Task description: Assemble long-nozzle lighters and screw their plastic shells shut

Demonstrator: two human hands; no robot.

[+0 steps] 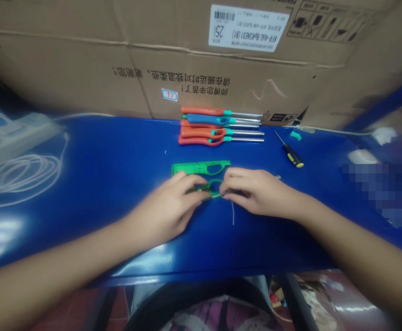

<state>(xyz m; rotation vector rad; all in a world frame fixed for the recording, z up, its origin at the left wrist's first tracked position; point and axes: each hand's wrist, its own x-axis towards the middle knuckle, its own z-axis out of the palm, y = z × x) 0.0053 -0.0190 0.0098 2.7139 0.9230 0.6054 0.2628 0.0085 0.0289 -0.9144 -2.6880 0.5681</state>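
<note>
Both hands work close together over the blue table, on a green lighter shell half [215, 187] with an oval trigger loop. My left hand [176, 200] pinches its handle side, thumb and forefinger near the loop. At the loop's other end my right hand [252, 189] has its fingertips pressed together; whether they grip the shell or a small part is hidden. A thin whitish tube [233, 214] sticks out below the right fingertips. Just beyond the hands lies another green shell half [201, 168], its hollow inside facing up.
Several long-necked lighters [204, 133], orange, red and blue, lie stacked against a large cardboard box [90, 69]. A black-and-yellow screwdriver [292, 155] and a small turquoise piece [295, 135] are at the right. Coiled white cable [25, 177] and a power strip [21, 138] occupy the left.
</note>
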